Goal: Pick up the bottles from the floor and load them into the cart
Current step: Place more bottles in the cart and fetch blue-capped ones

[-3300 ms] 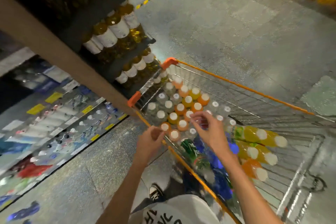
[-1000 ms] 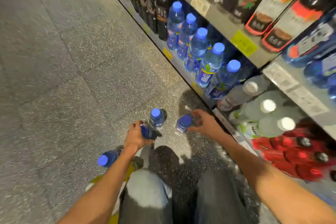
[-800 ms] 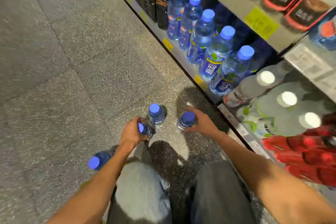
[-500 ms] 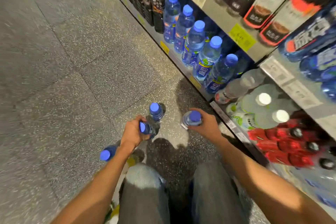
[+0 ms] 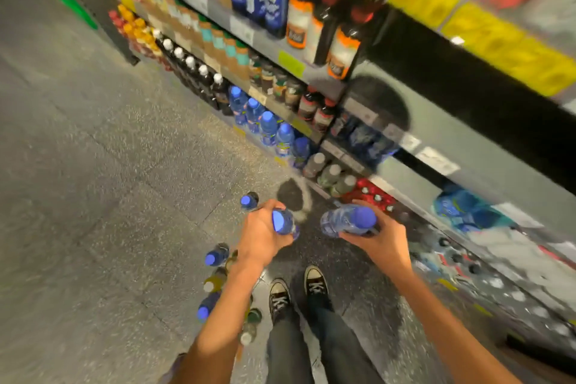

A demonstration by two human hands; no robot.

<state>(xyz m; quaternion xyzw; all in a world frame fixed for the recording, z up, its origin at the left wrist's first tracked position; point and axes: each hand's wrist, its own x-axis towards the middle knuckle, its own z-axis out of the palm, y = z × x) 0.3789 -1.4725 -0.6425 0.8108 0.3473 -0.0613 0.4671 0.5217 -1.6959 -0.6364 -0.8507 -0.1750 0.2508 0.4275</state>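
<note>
My left hand (image 5: 260,238) is shut on a blue-capped water bottle (image 5: 283,221), held above the floor. My right hand (image 5: 378,240) grips a second blue-capped water bottle (image 5: 346,221), tilted with its cap toward me. One more blue-capped bottle (image 5: 247,201) stands on the floor just beyond my left hand. Others stand to the left of my left arm: a blue-capped one (image 5: 215,256), another blue-capped one (image 5: 205,309), and several darker, greenish bottles (image 5: 213,282). The cart is out of view.
Store shelves (image 5: 311,78) packed with drink bottles run along the right side, with a row of blue water bottles (image 5: 268,125) on the lowest level. My black sneakers (image 5: 296,290) stand on the grey speckled floor (image 5: 93,196). The picture is blurred by motion.
I have risen from a crouch to standing, lifting one bottle in each hand off the floor. The view now sits higher and shows more shelving and more floor bottles.
</note>
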